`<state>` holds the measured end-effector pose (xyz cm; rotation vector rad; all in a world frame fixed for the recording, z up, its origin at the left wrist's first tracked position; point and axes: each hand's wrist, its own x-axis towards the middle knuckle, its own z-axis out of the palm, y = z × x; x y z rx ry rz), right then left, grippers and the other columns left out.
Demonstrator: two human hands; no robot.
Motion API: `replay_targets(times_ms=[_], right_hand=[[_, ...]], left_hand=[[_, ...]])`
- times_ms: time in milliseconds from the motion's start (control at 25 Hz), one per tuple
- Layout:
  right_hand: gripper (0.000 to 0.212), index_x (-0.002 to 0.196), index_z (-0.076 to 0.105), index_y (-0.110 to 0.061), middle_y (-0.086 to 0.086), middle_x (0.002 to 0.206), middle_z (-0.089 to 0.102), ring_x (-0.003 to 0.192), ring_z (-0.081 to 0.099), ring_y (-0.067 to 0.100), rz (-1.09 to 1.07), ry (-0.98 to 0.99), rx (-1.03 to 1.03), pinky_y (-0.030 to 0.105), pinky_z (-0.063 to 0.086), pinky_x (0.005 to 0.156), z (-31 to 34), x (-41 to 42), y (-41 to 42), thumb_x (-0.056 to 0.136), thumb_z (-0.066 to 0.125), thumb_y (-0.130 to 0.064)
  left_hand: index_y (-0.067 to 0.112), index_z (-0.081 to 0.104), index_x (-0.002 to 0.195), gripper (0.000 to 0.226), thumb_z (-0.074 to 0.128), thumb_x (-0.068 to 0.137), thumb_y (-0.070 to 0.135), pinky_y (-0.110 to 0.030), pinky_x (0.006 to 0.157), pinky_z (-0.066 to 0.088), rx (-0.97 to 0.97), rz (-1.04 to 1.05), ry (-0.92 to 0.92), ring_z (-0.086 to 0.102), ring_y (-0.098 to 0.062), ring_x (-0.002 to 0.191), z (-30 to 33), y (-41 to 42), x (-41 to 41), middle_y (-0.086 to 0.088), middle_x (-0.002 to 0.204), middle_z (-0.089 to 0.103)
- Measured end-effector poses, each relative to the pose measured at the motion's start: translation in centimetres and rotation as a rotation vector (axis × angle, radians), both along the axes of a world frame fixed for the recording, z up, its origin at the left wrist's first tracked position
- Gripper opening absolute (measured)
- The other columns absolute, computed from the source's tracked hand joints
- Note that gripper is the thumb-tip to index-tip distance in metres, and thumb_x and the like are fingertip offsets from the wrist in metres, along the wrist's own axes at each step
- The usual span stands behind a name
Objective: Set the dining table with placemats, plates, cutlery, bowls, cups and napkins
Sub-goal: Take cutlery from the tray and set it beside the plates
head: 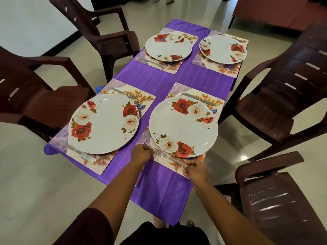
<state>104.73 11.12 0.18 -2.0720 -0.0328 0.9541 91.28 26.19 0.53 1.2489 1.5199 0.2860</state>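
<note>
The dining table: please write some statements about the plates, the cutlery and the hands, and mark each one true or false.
1. Four flowered plates lie on the table, each on a placemat. True; the near right plate is one.
2. The right hand pinches the handle of a fork beside the near right plate. True.
3. The left hand holds nothing. False: fork tines stick out of it.
4. Cups stand by every plate. False: no cups are visible.
5. A knife lies on the far side of the near right plate. True.
6. The tablecloth is green. False: it is purple.
</note>
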Motion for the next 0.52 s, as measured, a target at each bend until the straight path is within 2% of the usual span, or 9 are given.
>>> replay_targets(times_ms=[160, 320, 400, 440, 520], right_hand=[[0.013, 0.085, 0.062, -0.02, 0.003, 0.089, 0.069, 0.079, 0.068, 0.018, 0.118, -0.089, -0.037, 0.04, 0.06, 0.077, -0.2, 0.5, 0.2, 0.09, 0.064, -0.008], [0.014, 0.082, 0.062, -0.023, 0.002, 0.091, 0.07, 0.081, 0.066, 0.018, 0.299, -0.182, -0.09, 0.034, 0.059, 0.074, -0.2, 1.1, 0.6, 0.09, 0.064, -0.013], [0.005, 0.092, 0.067, -0.019, 0.0, 0.095, 0.068, 0.08, 0.061, 0.013, 0.388, -0.23, -0.14, 0.02, 0.048, 0.06, -0.2, 1.4, 0.7, 0.091, 0.062, -0.016], [0.008, 0.097, 0.067, -0.017, -0.001, 0.097, 0.067, 0.078, 0.058, 0.009, 0.436, -0.266, -0.166, 0.016, 0.041, 0.056, -0.2, 1.5, 0.8, 0.092, 0.062, -0.019], [0.012, 0.102, 0.067, -0.016, -0.001, 0.098, 0.066, 0.074, 0.053, 0.006, 0.473, -0.313, -0.177, 0.013, 0.033, 0.053, -0.3, 1.5, 0.8, 0.094, 0.061, -0.023]], left_hand=[[0.002, 0.068, 0.07, 0.008, 0.069, 0.078, 0.003, -0.029, 0.062, 0.045, -0.002, 0.001, 0.084, 0.057, -0.02, 0.066, -0.6, 0.5, 0.4, -0.006, 0.068, 0.063], [-0.001, 0.067, 0.073, 0.007, 0.067, 0.078, 0.004, -0.027, 0.055, 0.04, -0.007, -0.017, 0.13, 0.053, -0.019, 0.063, -0.7, 0.7, 0.8, -0.007, 0.066, 0.058], [0.003, 0.063, 0.068, 0.012, 0.067, 0.079, 0.007, -0.027, 0.055, 0.039, -0.001, -0.031, 0.137, 0.053, -0.018, 0.062, -0.7, 0.6, 0.9, -0.006, 0.065, 0.058], [0.005, 0.061, 0.066, 0.015, 0.067, 0.08, 0.008, -0.027, 0.055, 0.039, 0.003, -0.035, 0.136, 0.053, -0.019, 0.063, -0.8, 0.6, 0.9, -0.006, 0.065, 0.058], [0.007, 0.058, 0.062, 0.02, 0.066, 0.08, 0.007, -0.027, 0.054, 0.037, 0.01, -0.038, 0.127, 0.051, -0.018, 0.06, -0.9, 0.7, 1.0, -0.006, 0.063, 0.056]])
